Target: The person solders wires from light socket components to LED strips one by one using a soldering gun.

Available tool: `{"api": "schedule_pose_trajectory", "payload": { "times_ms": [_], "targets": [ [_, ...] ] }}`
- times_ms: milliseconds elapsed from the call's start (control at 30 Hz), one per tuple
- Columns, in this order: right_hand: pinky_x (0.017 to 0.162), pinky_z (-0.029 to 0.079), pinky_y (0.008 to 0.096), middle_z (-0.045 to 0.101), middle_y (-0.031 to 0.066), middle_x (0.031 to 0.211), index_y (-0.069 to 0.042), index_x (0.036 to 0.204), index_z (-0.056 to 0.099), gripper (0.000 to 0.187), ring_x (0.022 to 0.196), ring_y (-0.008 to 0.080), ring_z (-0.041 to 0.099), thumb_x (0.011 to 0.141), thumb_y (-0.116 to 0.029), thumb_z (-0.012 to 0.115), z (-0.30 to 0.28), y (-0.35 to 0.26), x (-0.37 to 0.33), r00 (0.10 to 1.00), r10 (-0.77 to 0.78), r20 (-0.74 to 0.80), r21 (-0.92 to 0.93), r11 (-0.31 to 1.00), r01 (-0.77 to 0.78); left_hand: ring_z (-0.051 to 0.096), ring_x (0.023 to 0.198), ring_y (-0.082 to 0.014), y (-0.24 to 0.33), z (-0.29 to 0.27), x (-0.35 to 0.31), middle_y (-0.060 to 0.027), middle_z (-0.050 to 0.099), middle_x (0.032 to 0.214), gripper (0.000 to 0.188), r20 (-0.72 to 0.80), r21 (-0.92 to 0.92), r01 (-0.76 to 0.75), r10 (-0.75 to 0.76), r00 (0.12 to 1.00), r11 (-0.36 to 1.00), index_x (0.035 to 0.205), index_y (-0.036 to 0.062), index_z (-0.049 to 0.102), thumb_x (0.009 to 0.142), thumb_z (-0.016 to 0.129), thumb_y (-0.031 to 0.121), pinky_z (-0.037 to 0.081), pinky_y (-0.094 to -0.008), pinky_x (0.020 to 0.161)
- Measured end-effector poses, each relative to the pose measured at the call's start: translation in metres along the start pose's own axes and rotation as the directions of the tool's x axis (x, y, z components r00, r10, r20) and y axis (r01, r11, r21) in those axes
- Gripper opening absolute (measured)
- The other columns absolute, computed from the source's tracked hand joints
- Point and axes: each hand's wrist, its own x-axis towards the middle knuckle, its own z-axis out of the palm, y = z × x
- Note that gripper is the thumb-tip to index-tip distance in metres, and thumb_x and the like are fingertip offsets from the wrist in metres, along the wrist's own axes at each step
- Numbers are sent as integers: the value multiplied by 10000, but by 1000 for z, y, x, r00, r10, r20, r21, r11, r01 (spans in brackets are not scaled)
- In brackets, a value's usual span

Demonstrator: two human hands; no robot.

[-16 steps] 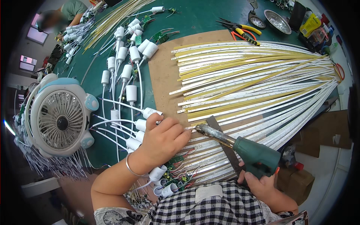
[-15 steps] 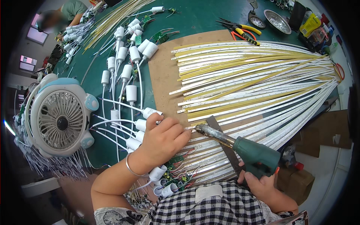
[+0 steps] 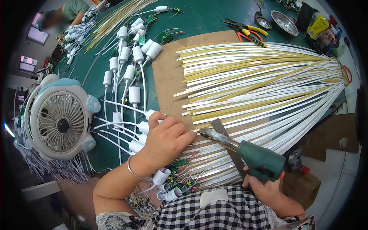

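Green soldering gun point(image 3: 262, 159); white, yellow strips point(image 3: 253, 90); checked cloth point(image 3: 237, 209); sleeve point(image 3: 115, 220) perhaps floral.

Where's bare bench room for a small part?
Green tabletop between white cylindrical sockets and yellow-handled pliers; brown flat board left of narrow white and yellow strips. Crowded: around the left hand, between sockets and strips.

What the left hand point(image 3: 167, 135) holds (if anything) — that is hidden.
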Motion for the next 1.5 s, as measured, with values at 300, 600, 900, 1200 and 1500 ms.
{"api": "schedule_pose_trajectory", "payload": {
  "times_ms": [300, 600, 900, 1200, 1500],
  "targets": [
    [592, 529, 325, 540, 178, 1089, 30, 1261, 369, 446, 691, 219, 610, 854, -21, 544, 3, -2, 0, 997, -9, -81, 104, 994, 18, 544, 800, -148, 2, -5, 3, 50, 574, 764, 121, 12, -157, 104, -104, 995, 982, 786, 163, 635, 690, 692, 116, 315, -382, 816],
    [634, 534, 269, 598, 129, 1025, 69, 1146, 487, 309, 703, 144, 625, 843, 37, 537, 7, -12, 4, 981, 80, -174, 277, 960, -29, 454, 1058, -285, 17, -6, 4, -44, 579, 1095, 141, 62, -213, 312, -306, 950, 926, 772, 118, 643, 666, 723, 70, 276, -415, 918],
    [634, 531, 275, 591, 127, 1036, 65, 1152, 481, 317, 703, 148, 624, 841, 36, 535, 5, -9, 2, 984, 74, -165, 266, 964, -28, 343, 1214, -342, 19, 0, 9, -62, 494, 1291, 73, 176, -149, 397, -371, 912, 905, 755, 120, 628, 700, 677, 116, 199, -464, 966],
    [647, 530, 271, 579, 142, 1061, 54, 1178, 474, 336, 722, 149, 621, 846, 42, 523, 7, -12, 3, 982, 95, -162, 299, 953, -42, 363, 1191, -326, 18, 4, 13, -65, 501, 1256, 86, 151, -121, 399, -380, 913, 909, 684, 119, 582, 671, 667, 121, 212, -462, 950],
    [652, 524, 267, 581, 131, 1051, 56, 1179, 477, 328, 730, 147, 615, 857, 29, 530, 7, -12, 1, 988, 58, -142, 259, 966, -19, 379, 1164, -308, 17, 4, 16, -63, 490, 1232, 90, 170, -106, 397, -377, 911, 912, 665, 122, 577, 648, 664, 120, 227, -454, 930]
  ]
}}
